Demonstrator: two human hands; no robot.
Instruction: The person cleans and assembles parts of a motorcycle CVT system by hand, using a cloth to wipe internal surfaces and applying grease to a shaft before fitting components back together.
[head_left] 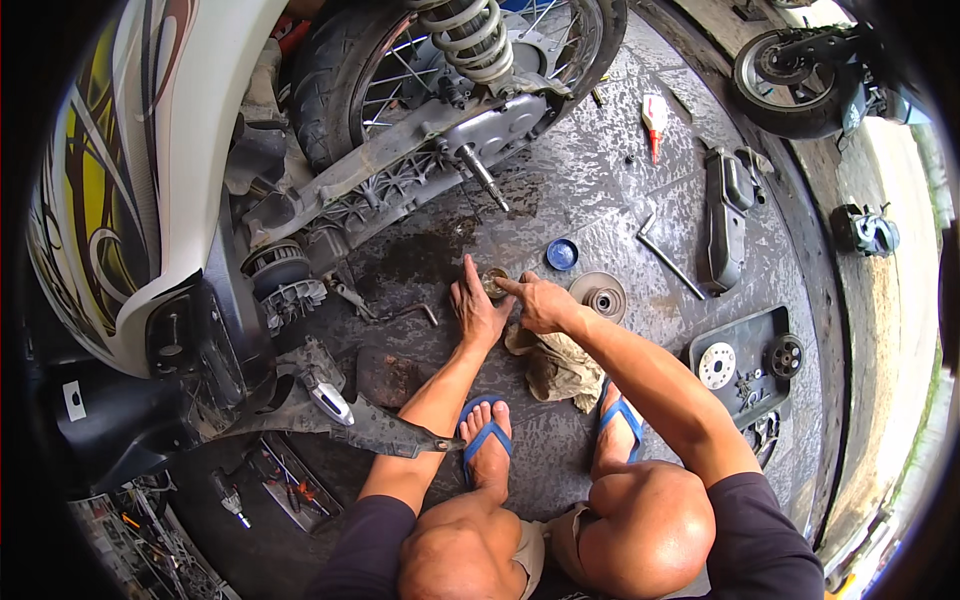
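Over the dark floor, my left hand point(480, 312) is closed around the side of a small round tin point(493, 284), its index finger sticking up past the rim. My right hand point(543, 303) reaches in from the right. Its index finger is stretched out with the tip at the tin's opening, and the other fingers are curled with nothing visible in them. What fills the tin is hard to make out. A blue round lid point(562, 254) lies just beyond my right hand. Beside that hand is a round metal pulley part point(603, 301). A crumpled tan rag point(562, 370) lies below my wrists.
A partly dismantled scooter with its rear wheel point(345, 90) and bare axle shaft point(484, 180) stands ahead left. At right are a bent wrench point(670, 262), a cover point(728, 215), a red-tipped bottle point(655, 125) and a parts tray point(745, 400). Tools point(295, 490) lie lower left.
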